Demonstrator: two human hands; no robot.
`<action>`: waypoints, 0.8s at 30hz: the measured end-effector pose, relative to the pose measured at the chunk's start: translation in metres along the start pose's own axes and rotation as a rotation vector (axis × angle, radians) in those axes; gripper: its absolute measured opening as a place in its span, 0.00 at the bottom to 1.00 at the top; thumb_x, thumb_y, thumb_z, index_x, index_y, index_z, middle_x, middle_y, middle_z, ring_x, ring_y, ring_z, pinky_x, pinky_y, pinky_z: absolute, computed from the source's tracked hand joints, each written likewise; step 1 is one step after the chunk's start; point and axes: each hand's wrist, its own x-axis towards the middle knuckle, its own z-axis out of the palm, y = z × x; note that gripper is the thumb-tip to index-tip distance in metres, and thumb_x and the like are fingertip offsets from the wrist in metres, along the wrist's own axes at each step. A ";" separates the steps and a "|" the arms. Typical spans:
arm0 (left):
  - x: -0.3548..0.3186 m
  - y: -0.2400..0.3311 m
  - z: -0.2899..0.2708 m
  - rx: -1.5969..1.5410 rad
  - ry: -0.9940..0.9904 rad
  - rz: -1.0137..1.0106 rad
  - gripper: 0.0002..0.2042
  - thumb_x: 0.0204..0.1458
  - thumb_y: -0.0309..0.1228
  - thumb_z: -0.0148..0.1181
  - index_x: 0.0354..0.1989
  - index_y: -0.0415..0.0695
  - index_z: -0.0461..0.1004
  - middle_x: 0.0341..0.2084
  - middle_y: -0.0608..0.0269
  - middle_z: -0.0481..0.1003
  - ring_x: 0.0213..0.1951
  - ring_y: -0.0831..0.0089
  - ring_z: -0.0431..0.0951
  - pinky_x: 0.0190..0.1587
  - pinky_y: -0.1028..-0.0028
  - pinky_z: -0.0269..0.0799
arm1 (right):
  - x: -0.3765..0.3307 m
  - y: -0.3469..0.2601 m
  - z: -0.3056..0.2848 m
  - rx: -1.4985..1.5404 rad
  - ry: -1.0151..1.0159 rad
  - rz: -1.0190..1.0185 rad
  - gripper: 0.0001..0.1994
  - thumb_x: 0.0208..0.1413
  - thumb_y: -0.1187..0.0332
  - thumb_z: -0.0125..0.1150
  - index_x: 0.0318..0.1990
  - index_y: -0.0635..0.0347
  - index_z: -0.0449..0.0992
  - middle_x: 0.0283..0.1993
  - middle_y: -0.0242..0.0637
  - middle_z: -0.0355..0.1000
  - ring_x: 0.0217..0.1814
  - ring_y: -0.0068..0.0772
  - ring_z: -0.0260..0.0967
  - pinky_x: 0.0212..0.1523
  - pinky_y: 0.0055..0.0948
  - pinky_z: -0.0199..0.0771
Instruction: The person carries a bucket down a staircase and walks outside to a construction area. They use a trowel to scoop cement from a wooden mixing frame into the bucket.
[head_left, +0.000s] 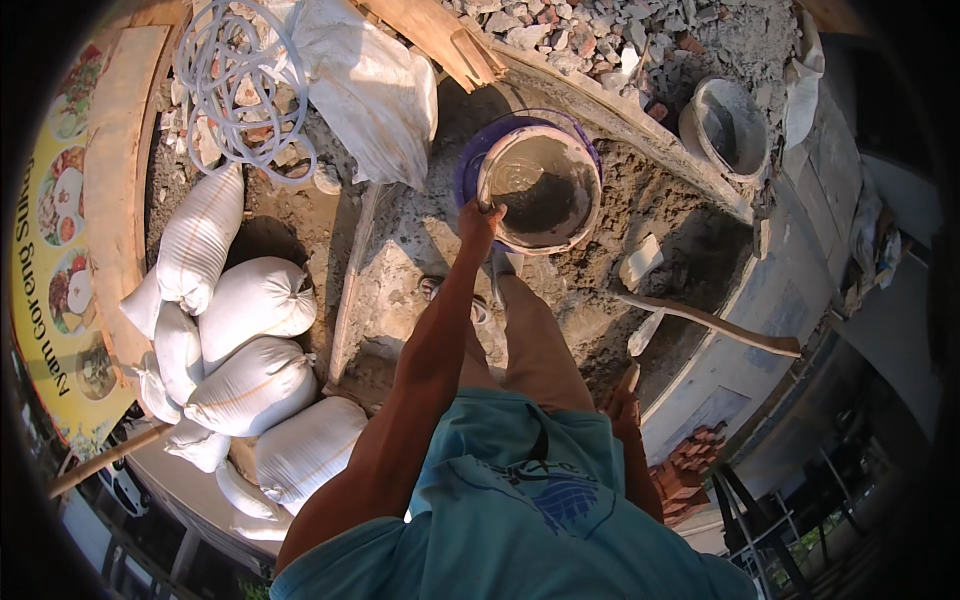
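Note:
Ahead of my feet is a pale-rimmed bucket (pixel 590 213) with grey wet mortar (pixel 540 195) inside. Behind and partly beneath it shows a purple tub (pixel 466 170); whether one sits inside the other I cannot tell. My left hand (pixel 483 222) grips the pale bucket's near left rim, fingers wrapped over the edge. Low at my right side, my right hand (pixel 624 408) is closed round the wooden handle of a trowel (pixel 646 334). Its mortar-smeared blade points away from me, apart from the bucket. My shirt hides part of the right forearm.
Stacked white sacks (pixel 258 312) fill the left side, below a coiled clear hose (pixel 240 90). Broken rubble (pixel 600 40) lies beyond a timber board (pixel 620 110). Another bucket (pixel 725 130) stands far right. A curved wooden handle (pixel 715 325) and bricks (pixel 685 475) lie to my right.

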 end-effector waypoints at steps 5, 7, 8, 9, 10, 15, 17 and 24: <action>0.015 -0.030 -0.005 0.279 0.083 -0.171 0.15 0.39 0.34 0.68 0.31 0.37 0.73 0.20 0.55 0.73 0.26 0.63 0.74 0.31 0.65 0.67 | 0.008 -0.016 -0.007 -0.118 -0.190 -0.098 0.09 0.53 0.63 0.51 0.36 0.59 0.68 0.22 0.30 0.63 0.23 0.25 0.62 0.27 0.27 0.68; 0.008 -0.018 -0.010 0.326 0.123 -0.124 0.18 0.38 0.37 0.69 0.33 0.36 0.73 0.22 0.51 0.74 0.29 0.57 0.76 0.34 0.62 0.68 | 0.012 -0.016 -0.005 -0.133 -0.171 -0.106 0.07 0.53 0.65 0.52 0.35 0.58 0.68 0.22 0.30 0.63 0.22 0.23 0.62 0.25 0.26 0.68; 0.004 -0.016 -0.014 0.306 0.147 -0.075 0.19 0.38 0.37 0.68 0.34 0.36 0.73 0.22 0.51 0.75 0.31 0.57 0.76 0.35 0.61 0.69 | 0.015 -0.015 -0.001 -0.125 -0.124 -0.091 0.06 0.52 0.67 0.53 0.35 0.58 0.68 0.21 0.30 0.63 0.21 0.22 0.62 0.23 0.25 0.68; -0.001 -0.015 -0.019 0.284 0.174 -0.028 0.20 0.39 0.37 0.68 0.36 0.36 0.73 0.23 0.50 0.75 0.32 0.56 0.76 0.36 0.61 0.69 | 0.018 -0.016 0.003 -0.120 -0.077 -0.077 0.05 0.52 0.68 0.53 0.34 0.58 0.69 0.21 0.29 0.63 0.20 0.21 0.62 0.22 0.24 0.67; -0.006 -0.014 -0.026 0.231 0.166 -0.069 0.20 0.39 0.37 0.68 0.37 0.36 0.73 0.24 0.50 0.75 0.33 0.56 0.76 0.37 0.62 0.69 | 0.019 -0.018 0.010 -0.168 -0.067 -0.072 0.05 0.52 0.69 0.54 0.35 0.58 0.69 0.20 0.29 0.63 0.19 0.20 0.62 0.20 0.23 0.66; -0.057 -0.017 -0.099 0.049 -0.016 -0.312 0.16 0.46 0.33 0.62 0.39 0.34 0.72 0.25 0.58 0.74 0.24 0.75 0.75 0.21 0.77 0.72 | 0.027 -0.017 0.030 -0.389 -0.049 -0.170 0.08 0.53 0.71 0.52 0.40 0.61 0.70 0.20 0.27 0.65 0.18 0.16 0.61 0.14 0.17 0.57; -0.089 -0.107 -0.145 0.017 0.001 -0.272 0.14 0.46 0.32 0.61 0.37 0.35 0.73 0.23 0.60 0.73 0.22 0.75 0.75 0.22 0.75 0.73 | 0.025 -0.036 0.052 -0.378 -0.134 -0.208 0.09 0.53 0.69 0.53 0.41 0.61 0.71 0.19 0.27 0.64 0.16 0.17 0.59 0.14 0.19 0.58; -0.216 -0.143 -0.287 -0.044 0.182 -0.663 0.08 0.46 0.27 0.58 0.33 0.39 0.72 0.19 0.58 0.73 0.19 0.70 0.75 0.20 0.72 0.74 | 0.010 -0.061 0.133 -0.543 -0.233 -0.342 0.14 0.59 0.63 0.41 0.39 0.64 0.70 0.19 0.30 0.65 0.18 0.20 0.60 0.20 0.23 0.61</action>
